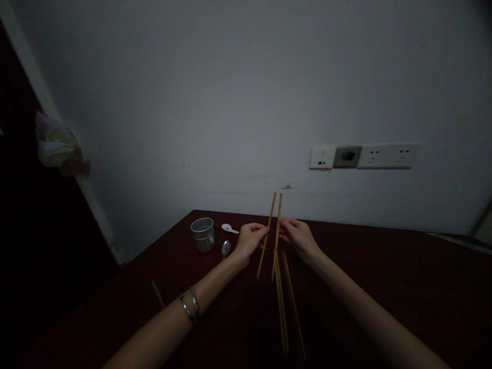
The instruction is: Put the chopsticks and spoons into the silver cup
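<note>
Between the thumb and fingers of my left hand (251, 239) is one wooden chopstick (271, 210), nearly upright and leaning a little right at the top. My right hand (299, 237) pinches a second chopstick (280, 205) close beside it, also nearly upright. The two sticks stand a small gap apart. Below them on the dark table lie several more chopsticks (292, 302), pointing toward me. A metal spoon (226, 248) rests to the left of my left hand, partly hidden by my forearm. Behind it is a white spoon (227, 227).
A grey metal cup (203, 236) stands near the table's left edge. A thin dark utensil handle (157, 293) shows beside my left forearm. The dark red table (384, 266) meets a wall with sockets (386, 156). A plastic bag (57, 143) hangs at far left.
</note>
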Available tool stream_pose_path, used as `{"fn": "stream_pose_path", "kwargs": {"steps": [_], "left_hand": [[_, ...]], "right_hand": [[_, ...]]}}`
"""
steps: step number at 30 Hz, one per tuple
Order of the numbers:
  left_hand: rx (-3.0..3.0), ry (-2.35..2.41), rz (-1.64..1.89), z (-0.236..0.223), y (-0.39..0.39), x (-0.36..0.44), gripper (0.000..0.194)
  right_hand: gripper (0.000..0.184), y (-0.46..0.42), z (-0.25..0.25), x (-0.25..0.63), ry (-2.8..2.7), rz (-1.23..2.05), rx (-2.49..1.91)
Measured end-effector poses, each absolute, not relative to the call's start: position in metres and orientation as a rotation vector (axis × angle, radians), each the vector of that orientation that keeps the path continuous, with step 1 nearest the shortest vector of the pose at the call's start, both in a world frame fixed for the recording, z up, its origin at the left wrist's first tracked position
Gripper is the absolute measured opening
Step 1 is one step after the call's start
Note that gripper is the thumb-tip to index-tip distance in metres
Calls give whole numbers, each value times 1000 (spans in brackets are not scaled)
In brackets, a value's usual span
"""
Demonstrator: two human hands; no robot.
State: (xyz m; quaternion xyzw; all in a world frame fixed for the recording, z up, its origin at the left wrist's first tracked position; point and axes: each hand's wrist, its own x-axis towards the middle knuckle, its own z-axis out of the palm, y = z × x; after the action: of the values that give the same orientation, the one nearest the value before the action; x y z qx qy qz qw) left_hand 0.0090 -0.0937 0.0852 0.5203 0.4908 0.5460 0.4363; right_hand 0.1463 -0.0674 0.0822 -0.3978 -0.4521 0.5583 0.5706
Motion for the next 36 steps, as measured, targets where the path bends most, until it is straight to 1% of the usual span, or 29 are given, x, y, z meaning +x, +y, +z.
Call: {"fn": "stream_pose_path", "kwargs": {"steps": [7, 11, 21, 28, 36], "left_hand": [[1150, 1218, 1362, 65, -85, 29, 16], [1112, 1206, 1350, 57, -84, 33, 15], [1024, 1018, 1267, 56, -91, 34, 12], [1007, 973, 1274, 53, -91, 36, 14], [1020, 962, 1274, 53, -94, 38, 13]], "right_hand": [[6, -61, 60, 155, -968, 1458, -868], [7, -60, 59, 154, -988, 1457, -859], [11, -55, 51, 154, -1024, 1444, -913], [9, -56, 55, 159, -1040, 1431, -940], [15, -57, 58, 162, -1021, 1423, -936]]}}
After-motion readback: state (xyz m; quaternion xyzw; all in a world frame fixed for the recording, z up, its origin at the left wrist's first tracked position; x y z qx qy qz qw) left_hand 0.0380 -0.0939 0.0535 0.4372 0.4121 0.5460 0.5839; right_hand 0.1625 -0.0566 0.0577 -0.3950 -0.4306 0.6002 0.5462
